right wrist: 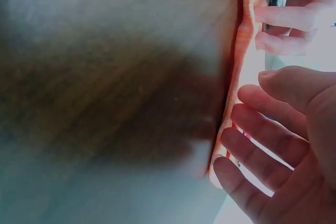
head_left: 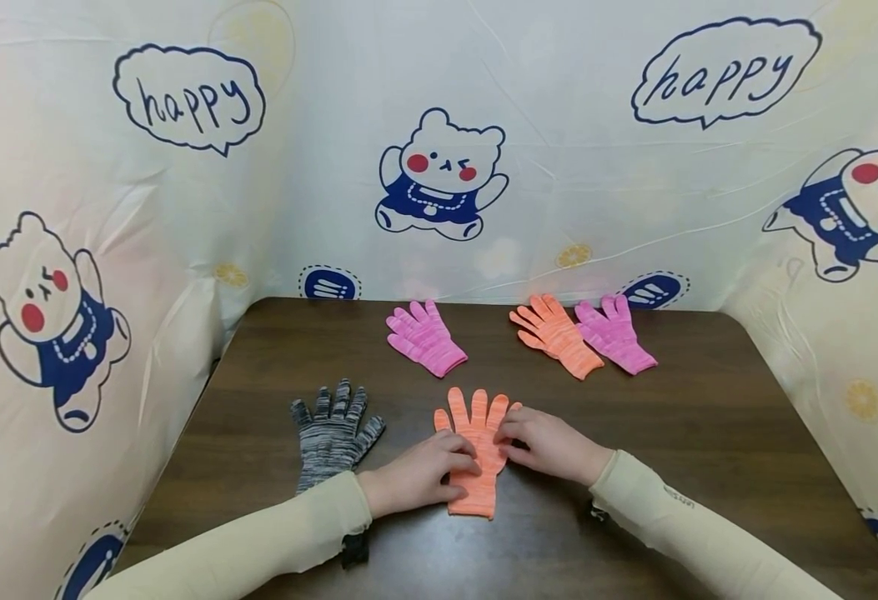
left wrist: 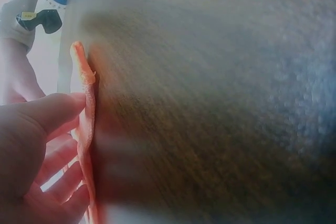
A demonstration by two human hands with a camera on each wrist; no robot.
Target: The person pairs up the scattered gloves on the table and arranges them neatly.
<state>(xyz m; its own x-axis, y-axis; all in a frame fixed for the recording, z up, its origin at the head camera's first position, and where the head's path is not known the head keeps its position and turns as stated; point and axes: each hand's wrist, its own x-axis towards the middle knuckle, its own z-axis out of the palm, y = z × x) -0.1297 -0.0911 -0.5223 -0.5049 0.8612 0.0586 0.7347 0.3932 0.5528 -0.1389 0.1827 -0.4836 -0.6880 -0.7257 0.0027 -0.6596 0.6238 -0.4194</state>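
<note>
An orange glove (head_left: 476,492) lies flat on the dark table, its fingers pointing away and its cuff toward the near edge. My left hand (head_left: 416,475) rests on the glove's lower left part with relaxed fingers. On its upper right side, near the glove's thumb, my right hand (head_left: 551,444) touches the fabric. In the left wrist view, the left hand (left wrist: 42,156) has its thumb and fingertips against the glove (left wrist: 88,124). The right wrist view has the right hand (right wrist: 283,135) with fingers extended along the glove's edge (right wrist: 239,61).
A black-and-grey glove (head_left: 329,442) lies left of the orange one, partly behind the left sleeve. Farther back on the table (head_left: 709,425) are a pink glove (head_left: 427,340), another orange glove (head_left: 559,335) and another pink glove (head_left: 619,335). Printed cloth (head_left: 318,183) surrounds the table's back and sides.
</note>
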